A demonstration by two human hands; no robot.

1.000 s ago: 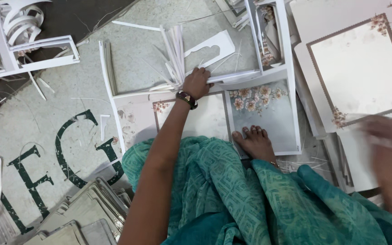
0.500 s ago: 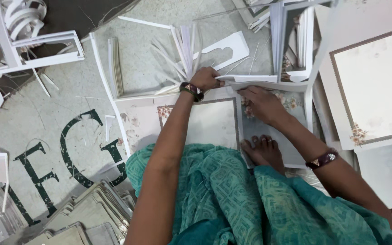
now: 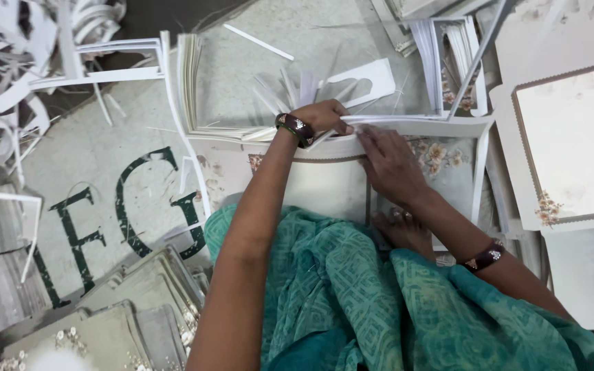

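Note:
My left hand (image 3: 324,115) pinches the top edge of a stack of white die-cut card sheets (image 3: 421,126) lying on the floor in front of me. Flat beside it, my right hand (image 3: 390,161) presses on the floral printed card (image 3: 448,161) just under that white edge. The printed sheet (image 3: 324,189) shows a pale panel with flower corners. A bangle sits on each wrist. My bare foot (image 3: 403,230) rests on the lower part of the sheet, and green cloth covers my lap.
White cut-out frame scraps (image 3: 29,75) pile at the top left. A large floral-bordered card (image 3: 575,144) lies at the right, more card stacks (image 3: 452,65) above it. Embellished cards (image 3: 125,312) lie at the lower left on a lettered mat (image 3: 104,206).
My right hand came in from the far right and now lies flat on the floral card. My left hand stays at the white edge; the view shifted slightly.

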